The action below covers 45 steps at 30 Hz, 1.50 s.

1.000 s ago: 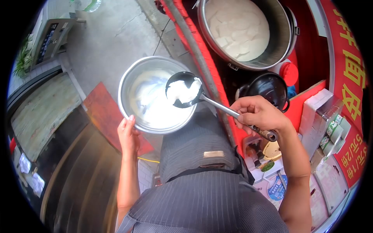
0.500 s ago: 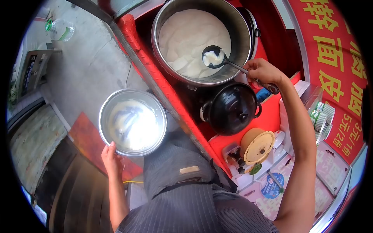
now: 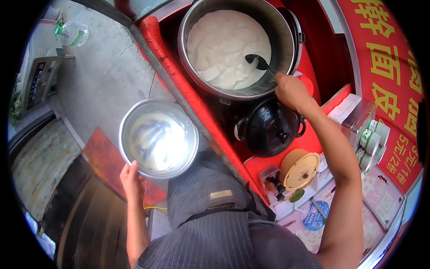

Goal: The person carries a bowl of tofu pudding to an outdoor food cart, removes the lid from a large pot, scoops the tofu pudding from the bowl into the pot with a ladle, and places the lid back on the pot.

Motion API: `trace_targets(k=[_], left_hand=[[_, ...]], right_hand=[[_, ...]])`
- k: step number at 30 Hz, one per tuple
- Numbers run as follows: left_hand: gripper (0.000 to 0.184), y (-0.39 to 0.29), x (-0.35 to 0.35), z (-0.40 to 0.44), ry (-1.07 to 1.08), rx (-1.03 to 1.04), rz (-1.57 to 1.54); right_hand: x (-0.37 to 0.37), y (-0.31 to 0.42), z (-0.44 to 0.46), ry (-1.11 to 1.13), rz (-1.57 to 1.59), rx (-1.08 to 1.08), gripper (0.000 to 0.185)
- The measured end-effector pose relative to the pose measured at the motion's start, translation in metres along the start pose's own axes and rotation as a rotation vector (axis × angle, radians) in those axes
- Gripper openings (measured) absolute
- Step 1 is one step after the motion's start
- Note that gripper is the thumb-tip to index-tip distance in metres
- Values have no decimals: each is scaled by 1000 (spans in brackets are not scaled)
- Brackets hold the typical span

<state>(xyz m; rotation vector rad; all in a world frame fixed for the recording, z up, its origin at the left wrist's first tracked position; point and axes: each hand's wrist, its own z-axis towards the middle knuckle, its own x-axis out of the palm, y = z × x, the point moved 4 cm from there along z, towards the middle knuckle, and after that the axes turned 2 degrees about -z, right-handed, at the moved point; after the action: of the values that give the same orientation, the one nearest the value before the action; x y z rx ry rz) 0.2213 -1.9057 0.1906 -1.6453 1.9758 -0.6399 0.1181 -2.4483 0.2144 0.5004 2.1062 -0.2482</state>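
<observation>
Holding a shiny, white-smeared metal bowl (image 3: 134,121): left hand (image 3: 132,177); right hand (image 3: 293,92) grips a black ladle (image 3: 262,64).

A food stall — a red price banner (image 3: 395,92); stacked containers (image 3: 372,140); a deep steel pot (image 3: 281,47).

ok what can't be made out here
All in the head view:
Handle end of the ladle: hidden by the right hand
Fingertips of the left hand: hidden beneath the metal bowl
Whatever is under the black lid: hidden by it
Right part of the red banner: cut off by the dark edge
</observation>
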Motion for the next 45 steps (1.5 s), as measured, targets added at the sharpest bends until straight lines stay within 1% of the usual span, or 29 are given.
trace_targets(k=[5,7,8,10,12,13,15,16,17,19,21,22,24,25,31,33,35,37,39,41,45], left_hand=[[26,-4,1,1,87,34,11],[26,-10,6,-3,77,42,12],[26,-13,10,-5,68,48,13],[27,-16,13,-6,71,55,16],[27,-19,14,-5,74,71,26],[27,-19,12,-6,57,72,36],[28,-24,10,-7,56,104,80],[28,-25,9,-8,52,98,79],[28,-25,7,-8,59,93,76],[28,-22,0,-12,51,76,62],[29,-21,-4,-13,64,71,38],[29,-22,-5,-15,60,81,38],[30,-20,-5,-18,51,86,38],[31,-21,-6,-19,62,90,29],[28,-18,-14,-23,60,117,23],[28,-15,-18,-22,63,117,19],[27,-11,-23,-22,77,119,42],[27,-11,-23,-23,76,123,39],[27,-12,-23,-23,77,128,40],[32,-12,-24,-24,72,79,28],[33,-9,-29,-22,97,65,31]], right_hand=[[-6,7,-19,-90,-32,37,15],[-14,6,-27,-193,-87,88,15],[-21,13,-33,-191,-85,79,15],[-45,30,-53,-311,-76,143,13],[-63,54,-79,-510,210,-17,18],[-71,69,-92,-473,400,-42,24],[-78,110,-116,-324,590,-84,27],[-73,132,-124,-269,603,-210,27],[-68,151,-131,-222,609,-329,28],[-46,189,-141,-105,612,-433,23],[-7,220,-144,60,520,-469,15],[9,234,-142,65,522,-472,15],[44,258,-134,205,340,-501,10],[53,267,-129,206,341,-506,10],[77,284,-108,105,349,-391,9],[82,288,-110,108,370,-398,8],[83,296,-117,237,436,-425,8],[78,298,-120,277,487,-435,10],[78,301,-124,400,527,-474,12],[78,301,-125,443,563,-483,13],[76,302,-120,551,616,-529,13]])
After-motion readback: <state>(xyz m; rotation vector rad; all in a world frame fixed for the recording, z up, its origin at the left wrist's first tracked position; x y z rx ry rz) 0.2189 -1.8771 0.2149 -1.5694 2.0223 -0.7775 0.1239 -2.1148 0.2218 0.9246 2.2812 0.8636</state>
